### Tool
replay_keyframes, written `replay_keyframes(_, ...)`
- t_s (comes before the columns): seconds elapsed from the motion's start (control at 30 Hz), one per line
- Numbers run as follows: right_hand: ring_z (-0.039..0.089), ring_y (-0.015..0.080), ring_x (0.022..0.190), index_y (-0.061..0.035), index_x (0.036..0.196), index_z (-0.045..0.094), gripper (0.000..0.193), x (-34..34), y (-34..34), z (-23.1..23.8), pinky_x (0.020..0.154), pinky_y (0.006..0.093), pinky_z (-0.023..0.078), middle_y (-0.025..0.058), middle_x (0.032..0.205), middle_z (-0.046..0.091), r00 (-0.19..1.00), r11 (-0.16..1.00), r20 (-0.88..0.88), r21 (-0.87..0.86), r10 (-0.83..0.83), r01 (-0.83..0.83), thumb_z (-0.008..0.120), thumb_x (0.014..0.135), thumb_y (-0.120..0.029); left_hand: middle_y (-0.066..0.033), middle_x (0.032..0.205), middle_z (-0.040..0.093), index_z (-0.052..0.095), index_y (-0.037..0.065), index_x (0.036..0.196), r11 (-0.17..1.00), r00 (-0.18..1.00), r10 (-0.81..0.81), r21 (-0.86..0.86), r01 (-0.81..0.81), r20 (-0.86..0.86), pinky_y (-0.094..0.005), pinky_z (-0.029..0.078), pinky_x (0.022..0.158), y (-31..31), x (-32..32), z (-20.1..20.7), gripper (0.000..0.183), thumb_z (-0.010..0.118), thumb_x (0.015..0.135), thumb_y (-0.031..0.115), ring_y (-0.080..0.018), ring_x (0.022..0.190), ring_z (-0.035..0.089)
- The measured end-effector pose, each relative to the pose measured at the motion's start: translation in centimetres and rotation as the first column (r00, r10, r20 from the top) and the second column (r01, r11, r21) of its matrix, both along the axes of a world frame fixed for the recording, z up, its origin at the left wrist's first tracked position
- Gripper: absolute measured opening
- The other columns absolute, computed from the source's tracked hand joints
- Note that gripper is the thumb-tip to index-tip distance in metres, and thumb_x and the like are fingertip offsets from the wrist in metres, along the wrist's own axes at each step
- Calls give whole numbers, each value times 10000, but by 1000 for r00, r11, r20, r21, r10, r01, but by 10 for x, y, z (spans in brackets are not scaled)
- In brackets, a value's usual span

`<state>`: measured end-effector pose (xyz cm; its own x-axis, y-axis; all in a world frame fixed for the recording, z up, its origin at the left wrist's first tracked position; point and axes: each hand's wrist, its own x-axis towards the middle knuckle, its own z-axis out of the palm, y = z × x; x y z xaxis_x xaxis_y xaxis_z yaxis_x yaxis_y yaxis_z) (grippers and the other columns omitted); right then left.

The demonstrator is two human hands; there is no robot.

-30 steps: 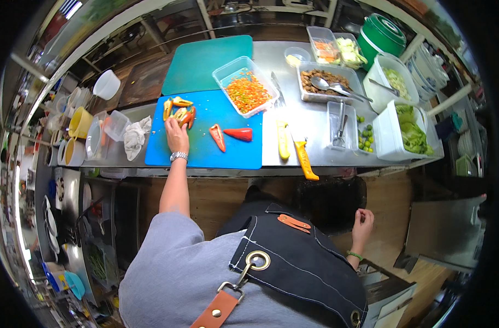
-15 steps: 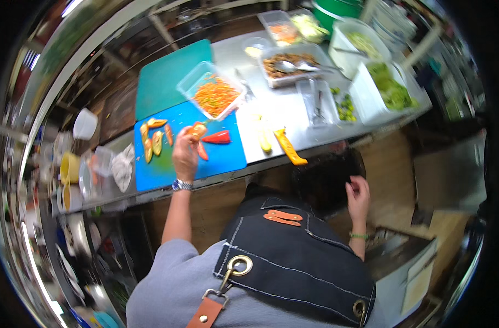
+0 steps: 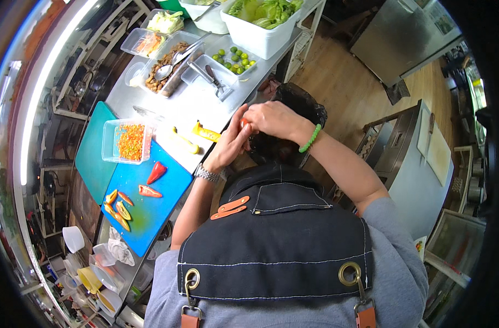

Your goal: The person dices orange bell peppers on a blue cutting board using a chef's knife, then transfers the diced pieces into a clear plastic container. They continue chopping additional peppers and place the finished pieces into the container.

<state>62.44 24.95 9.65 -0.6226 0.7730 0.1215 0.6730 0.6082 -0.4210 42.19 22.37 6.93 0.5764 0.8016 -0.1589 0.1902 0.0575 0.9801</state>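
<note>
My left hand [image 3: 226, 143], with a metal watch at its wrist, holds a piece of red pepper [image 3: 244, 123] between its fingers. Closed over the same piece are the fingers of my right hand [image 3: 274, 118], which wears a green bracelet; they hide most of it. Both hands meet above a black-lined bin [image 3: 316, 113] beside the table edge. On the blue cutting board [image 3: 142, 206] lie a red pepper half [image 3: 157, 172], a cut pepper piece [image 3: 150, 191] and several orange-yellow pepper pieces [image 3: 122, 210]. Two yellow pepper pieces [image 3: 207, 132] rest on the steel table near my left hand.
A clear tub of chopped pepper [image 3: 131, 143] overlaps the blue board and a green board [image 3: 92, 146]. A knife [image 3: 145, 112] lies beyond it. Farther back stand a tray of cooked meat [image 3: 166, 68], small green citrus fruits [image 3: 237, 59] and a white lettuce tub [image 3: 260, 34].
My left hand has carried the pepper piece rightward from the blue board to above the bin. My right hand, previously apart, has joined it. The view has turned right.
</note>
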Motion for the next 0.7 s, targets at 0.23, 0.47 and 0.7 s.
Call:
replay_keyframes(0.23,706,298,693,-56,862,637,179,8,-2,-33,606,419,580,125,809,677,963,902,-9,346,-270,257,539,947,-179,21,806,517,498,131,1338,858,929,314,-478,-189,195,-213,321,482,29,51,-20,386,369,1099,406,-55,559,360)
replay_keyframes(0.47,683,270,686,-115,943,663,193,23,-40,-34,574,365,547,47,814,651,819,793,-367,268,-441,548,688,905,-303,-50,911,591,489,121,1225,795,869,450,-534,-287,204,-235,387,507,56,60,-50,413,398,1070,493,-96,619,488)
replay_keyframes(0.7,645,314,961,-54,1188,667,426,43,-24,-61,850,421,516,144,1042,673,620,800,-530,-219,-579,559,764,862,-310,-60,1004,597,459,87,1213,867,900,361,-443,-227,246,-285,545,711,46,88,-37,418,421,1065,476,-150,818,598)
